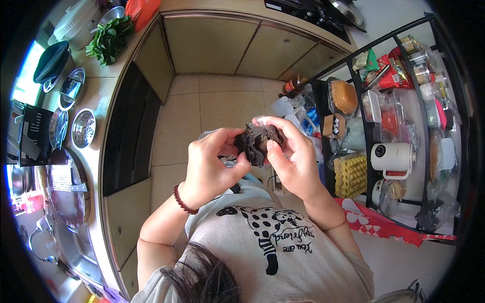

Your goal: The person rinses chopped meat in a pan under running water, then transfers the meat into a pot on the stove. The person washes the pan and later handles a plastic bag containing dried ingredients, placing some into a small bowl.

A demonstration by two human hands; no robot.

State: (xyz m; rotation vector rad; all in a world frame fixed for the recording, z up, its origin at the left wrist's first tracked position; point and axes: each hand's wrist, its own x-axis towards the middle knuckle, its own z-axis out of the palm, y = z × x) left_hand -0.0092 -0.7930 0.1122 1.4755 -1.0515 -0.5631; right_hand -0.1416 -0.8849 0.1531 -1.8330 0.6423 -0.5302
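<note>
Both hands meet in front of my chest around several dark, wrinkled pieces that look like dried mushrooms. My left hand [212, 161] pinches a blackish piece [253, 147] between thumb and fingers. In my right hand [293, 155], a browner piece [273, 137] is held under the thumb. Clear plastic film [260, 120], apparently part of a bag, shows at the right fingertips. More of it peeks out behind the left hand, and its lower part is hidden by the hands.
Along the left counter [110, 91] are leafy greens [110, 39], a steel bowl [84, 128] with small pale contents, a cleaver [68, 187] on a round board and a sink [77, 257]. On the right, a black rack [356, 81] holds a white kettle [392, 157] and yellow egg trays [350, 176].
</note>
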